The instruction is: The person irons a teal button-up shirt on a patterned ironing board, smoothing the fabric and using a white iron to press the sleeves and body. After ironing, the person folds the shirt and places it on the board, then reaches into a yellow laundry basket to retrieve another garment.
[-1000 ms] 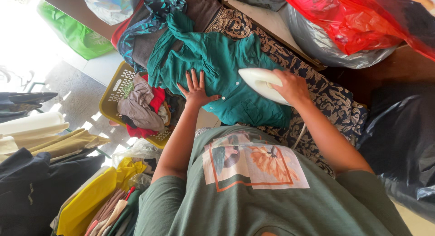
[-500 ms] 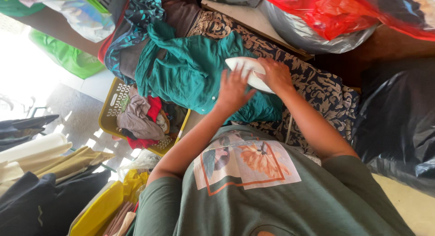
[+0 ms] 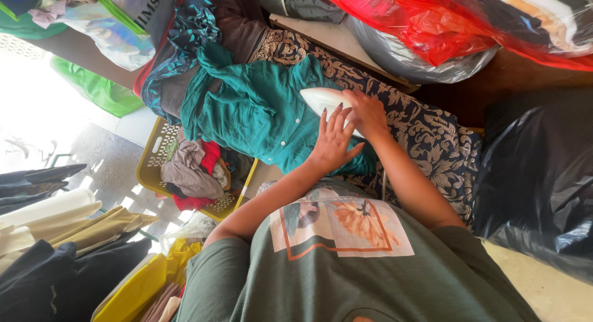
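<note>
Patterned cloth (image 3: pixel 432 136): smooth white iron (image 3: pixel 324 99).

Harsh daylight is blown out at the left edge, spilling over a grey floor (image 3: pixel 111 167). A yellow basket (image 3: pixel 151 167) of clothes is seen at centre left. A patterned cloth (image 3: pixel 432 136) is spread across the middle. Red bags (image 3: pixel 432 25) are heaped at upper right, a black bag (image 3: pixel 537 173) at right, folded fabric (image 3: pixel 55 223) stacked at lower left.

You are working in a cramped laundry ironing room: a yellow perforated plastic basket (image 3: pixel 151 173) is overflowing, and bulging red plastic bags (image 3: pixel 432 25) are crowding a patterned ironing cloth (image 3: pixel 432 136).
</note>
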